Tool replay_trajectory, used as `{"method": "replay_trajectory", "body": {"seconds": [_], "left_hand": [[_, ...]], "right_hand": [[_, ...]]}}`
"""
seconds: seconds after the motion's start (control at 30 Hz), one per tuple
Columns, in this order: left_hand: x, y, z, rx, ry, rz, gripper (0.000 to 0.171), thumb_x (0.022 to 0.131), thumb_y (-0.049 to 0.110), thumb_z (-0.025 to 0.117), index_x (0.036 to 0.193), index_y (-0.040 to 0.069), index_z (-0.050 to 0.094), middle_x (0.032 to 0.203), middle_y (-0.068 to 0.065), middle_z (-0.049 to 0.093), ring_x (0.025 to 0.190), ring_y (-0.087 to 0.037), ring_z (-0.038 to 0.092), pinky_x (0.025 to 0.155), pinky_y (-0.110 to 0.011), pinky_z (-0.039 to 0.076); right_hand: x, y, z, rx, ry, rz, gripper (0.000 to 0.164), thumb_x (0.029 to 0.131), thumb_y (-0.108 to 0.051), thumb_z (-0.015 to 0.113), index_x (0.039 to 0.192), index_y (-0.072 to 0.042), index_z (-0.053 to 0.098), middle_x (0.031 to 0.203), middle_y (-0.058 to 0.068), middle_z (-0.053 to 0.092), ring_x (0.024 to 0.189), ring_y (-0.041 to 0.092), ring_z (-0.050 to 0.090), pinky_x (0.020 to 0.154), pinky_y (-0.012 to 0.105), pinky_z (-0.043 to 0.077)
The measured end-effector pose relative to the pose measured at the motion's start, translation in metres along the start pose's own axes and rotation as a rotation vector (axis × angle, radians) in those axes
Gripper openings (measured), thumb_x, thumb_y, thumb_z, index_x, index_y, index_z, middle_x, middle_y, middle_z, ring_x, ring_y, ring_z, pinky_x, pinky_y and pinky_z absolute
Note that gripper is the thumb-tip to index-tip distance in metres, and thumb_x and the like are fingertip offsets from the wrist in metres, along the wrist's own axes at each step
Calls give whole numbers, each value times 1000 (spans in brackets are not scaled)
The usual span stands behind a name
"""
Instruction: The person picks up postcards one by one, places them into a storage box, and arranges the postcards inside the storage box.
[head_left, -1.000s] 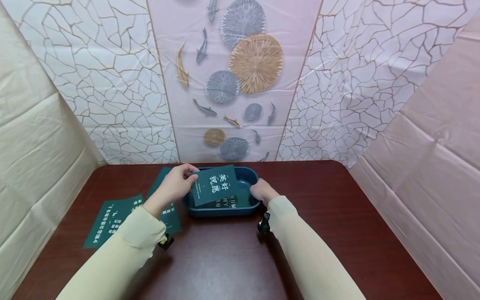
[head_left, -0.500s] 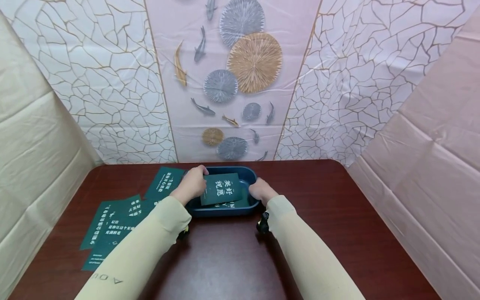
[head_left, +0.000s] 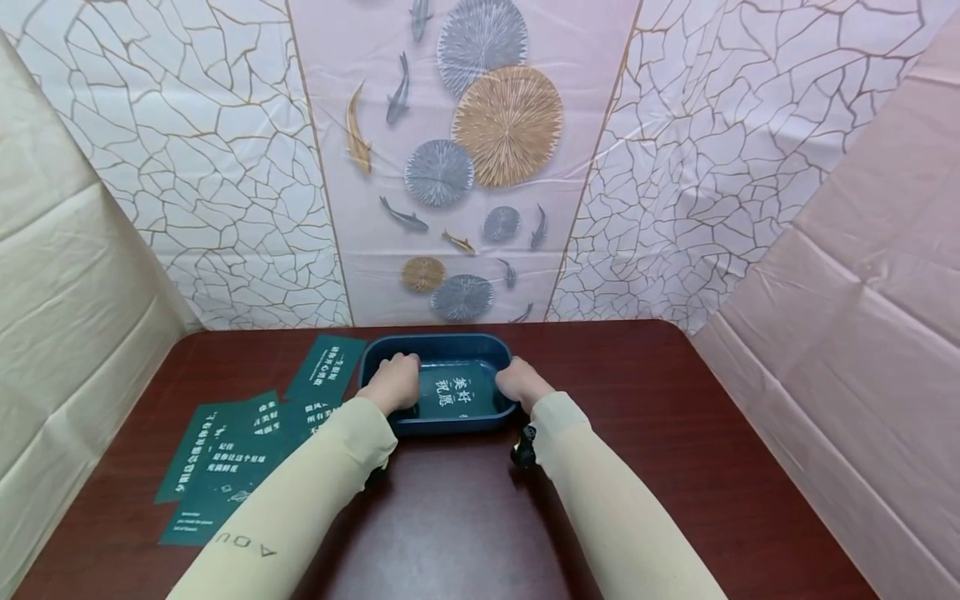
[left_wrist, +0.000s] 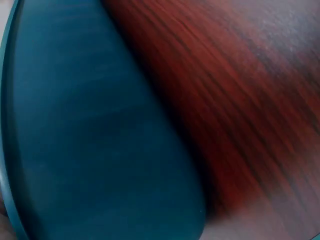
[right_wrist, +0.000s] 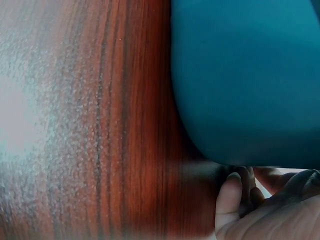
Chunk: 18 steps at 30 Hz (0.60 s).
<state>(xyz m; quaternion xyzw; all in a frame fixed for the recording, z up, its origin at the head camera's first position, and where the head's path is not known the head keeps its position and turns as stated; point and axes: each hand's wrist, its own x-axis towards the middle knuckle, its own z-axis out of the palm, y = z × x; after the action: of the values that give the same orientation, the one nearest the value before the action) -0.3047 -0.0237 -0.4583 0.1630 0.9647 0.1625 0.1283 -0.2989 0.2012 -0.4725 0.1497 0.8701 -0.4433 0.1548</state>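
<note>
A blue rectangular tray (head_left: 450,341) with rounded corners stands on the table toward the back. Inside it, a dark green card (head_left: 454,393) with white Chinese characters lies about flat. My left hand (head_left: 393,382), knuckles up, reaches into the tray's left part and pinches the card's left end; its fingertips are hidden under the hand. At the opposite end, my right hand (head_left: 523,383) grips the tray's right rim. Only the tray's outer wall (left_wrist: 100,125) and the table fill most of the left wrist view. Curled fingers (right_wrist: 230,195) show beside the tray end in the right wrist view.
Several green printed cards lie spread and overlapping left of the tray, among them a front card (head_left: 217,483) and a back card (head_left: 327,367). My left sleeve covers part of them. The dark red-brown table (head_left: 645,467) ends at a patterned cloth backdrop (head_left: 255,208).
My left hand has carried the card rightward and down into the tray, from tilted above it to about flat inside. My right hand stays on the rim.
</note>
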Motion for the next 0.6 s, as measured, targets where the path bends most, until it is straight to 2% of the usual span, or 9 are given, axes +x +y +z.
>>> {"method": "replay_trajectory", "body": {"seconds": [0.27, 0.6], "left_hand": [[4, 1, 7, 2, -26, -14, 40, 98, 8, 49, 139, 9, 51, 137, -19, 44, 122, -41, 40, 97, -53, 38], [1, 3, 5, 38, -48, 18, 40, 97, 14, 54, 137, 10, 53, 135, -18, 44, 123, -39, 39, 99, -55, 35]], "right_hand": [[0, 0, 1, -3, 2, 1, 55, 100, -12, 43, 150, 2, 24, 149, 19, 35, 127, 33, 40, 103, 56, 34], [3, 0, 1, 4, 6, 7, 57, 99, -10, 44, 151, 1, 22, 150, 19, 33, 130, 33, 37, 105, 55, 32]]}}
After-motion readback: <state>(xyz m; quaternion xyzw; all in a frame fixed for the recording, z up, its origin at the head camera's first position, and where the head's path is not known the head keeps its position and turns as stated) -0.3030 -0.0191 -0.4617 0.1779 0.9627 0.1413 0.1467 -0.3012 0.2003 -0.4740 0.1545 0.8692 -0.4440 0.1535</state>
